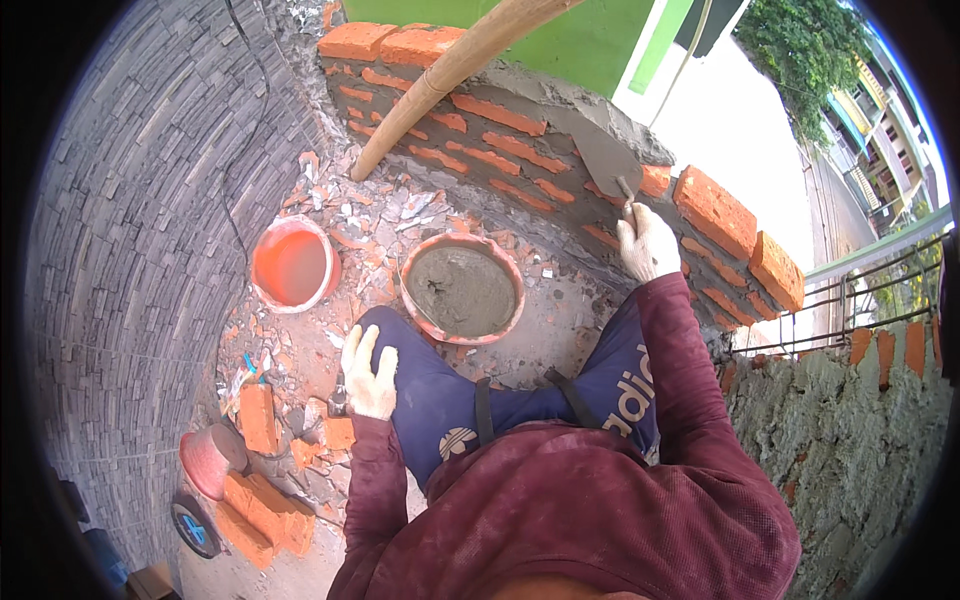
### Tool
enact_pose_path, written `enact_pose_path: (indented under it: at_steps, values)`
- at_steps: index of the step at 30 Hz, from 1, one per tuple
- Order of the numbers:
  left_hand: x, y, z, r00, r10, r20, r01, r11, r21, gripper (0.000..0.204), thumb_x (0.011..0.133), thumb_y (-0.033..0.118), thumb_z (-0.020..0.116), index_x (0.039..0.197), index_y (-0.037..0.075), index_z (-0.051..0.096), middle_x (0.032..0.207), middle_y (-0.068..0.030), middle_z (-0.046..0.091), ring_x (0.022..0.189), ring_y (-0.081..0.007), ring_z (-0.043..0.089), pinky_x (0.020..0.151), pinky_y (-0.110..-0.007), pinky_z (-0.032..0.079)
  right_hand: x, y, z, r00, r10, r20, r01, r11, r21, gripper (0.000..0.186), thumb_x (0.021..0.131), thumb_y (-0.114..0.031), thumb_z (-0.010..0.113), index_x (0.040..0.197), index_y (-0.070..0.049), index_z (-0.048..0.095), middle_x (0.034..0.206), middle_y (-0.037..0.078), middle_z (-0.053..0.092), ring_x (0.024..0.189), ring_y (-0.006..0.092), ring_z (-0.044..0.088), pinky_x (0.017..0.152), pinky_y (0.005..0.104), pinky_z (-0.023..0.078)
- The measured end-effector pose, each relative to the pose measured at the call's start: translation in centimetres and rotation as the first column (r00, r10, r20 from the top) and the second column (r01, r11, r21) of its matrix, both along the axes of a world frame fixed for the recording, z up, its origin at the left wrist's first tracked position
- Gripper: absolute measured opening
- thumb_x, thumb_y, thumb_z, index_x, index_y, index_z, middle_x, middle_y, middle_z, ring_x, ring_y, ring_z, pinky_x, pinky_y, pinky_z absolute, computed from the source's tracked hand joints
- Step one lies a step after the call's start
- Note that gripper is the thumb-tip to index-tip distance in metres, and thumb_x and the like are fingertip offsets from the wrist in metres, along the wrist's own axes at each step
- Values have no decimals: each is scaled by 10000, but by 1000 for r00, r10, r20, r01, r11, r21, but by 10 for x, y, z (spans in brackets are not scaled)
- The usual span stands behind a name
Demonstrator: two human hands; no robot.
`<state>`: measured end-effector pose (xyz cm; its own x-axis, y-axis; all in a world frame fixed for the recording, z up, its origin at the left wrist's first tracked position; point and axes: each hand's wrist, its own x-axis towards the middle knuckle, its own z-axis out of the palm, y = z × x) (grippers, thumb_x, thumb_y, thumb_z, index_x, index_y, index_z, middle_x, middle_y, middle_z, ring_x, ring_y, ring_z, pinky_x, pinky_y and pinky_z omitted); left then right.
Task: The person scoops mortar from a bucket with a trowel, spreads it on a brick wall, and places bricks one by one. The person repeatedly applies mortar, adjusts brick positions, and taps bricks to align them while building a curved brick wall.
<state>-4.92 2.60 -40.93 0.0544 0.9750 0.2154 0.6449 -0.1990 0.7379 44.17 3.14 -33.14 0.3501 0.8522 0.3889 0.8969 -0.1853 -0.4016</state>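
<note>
My right hand, in a whitish work glove, is closed round the handle of a pointed trowel. The trowel's grey blade lies against the upper part of a low brick wall, next to a thick band of wet mortar along the top. To the right of the blade, two whole orange bricks sit on the wall top. My left hand, gloved too, rests on my left knee with its fingers apart and nothing in it. Ahead of my knees stands a tub filled with grey mortar.
An orange bucket stands left of the tub amid brick rubble. A wooden pole leans across the wall. Loose bricks and a reddish tub lie at lower left. Metal bars border the right side.
</note>
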Motion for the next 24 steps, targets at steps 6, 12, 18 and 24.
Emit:
enact_pose_path:
  at_steps: [6,12,18,24]
  values:
    - [-133,-30,-94,741,482,467,-441,874,-203,548,1038,243,649,1486,-53,537,1505,-190,567,1371,-273,550,1169,-391,414,2,-76,17,993,53,103,-37,988,-153,437,951,-182,701,1326,30,633,1165,256,715,1077,407,711,947,458,549]
    - [-311,-137,-92,304,805,509,-868,454,-199,417,973,86,712,1350,-74,636,1219,-148,703,1063,-209,690,883,-345,600,-94,-8,14,784,620,34,-456,613,-645,398,950,-211,661,1276,16,633,1057,249,717,990,448,699,865,506,555]
    - [-337,-181,-137,225,965,136,-965,241,-108,455,902,64,726,1335,-54,648,1195,-173,694,1013,-286,709,918,-405,608,-155,74,-83,616,787,33,-349,311,-884,291,878,-237,702,1075,-26,668,996,280,723,1005,471,698,866,552,547]
    - [-380,-95,-107,395,685,-612,-843,535,54,1097,685,450,898,1588,86,392,1543,-212,483,1411,-415,461,1150,-485,428,-161,94,-76,522,853,-5,-436,261,-861,516,864,-205,736,1345,-38,647,1198,244,689,1110,440,671,951,482,542]
